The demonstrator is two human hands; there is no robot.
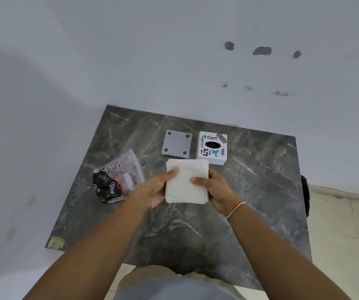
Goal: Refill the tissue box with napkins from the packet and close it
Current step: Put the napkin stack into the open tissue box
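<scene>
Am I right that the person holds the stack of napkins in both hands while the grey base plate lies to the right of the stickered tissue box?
Not quite. In the head view the grey base plate lies to the left of the tissue box. The napkin stack is indeed held in the left hand and right hand.

1. Dark marbled table (pixel 250 202), set against pale walls.
2. Lying on it: grey lid (pixel 177 144), beyond the left fingers (pixel 172 173).
3. White box (pixel 212 148), beyond the right fingers (pixel 198 180).
4. Crumpled packet (pixel 118 178), left of the left fingers.

One napkin stack (pixel 186 180), one tissue box (pixel 212 147), one grey base plate (pixel 177 144), one packet (pixel 118 178), two hands.
</scene>
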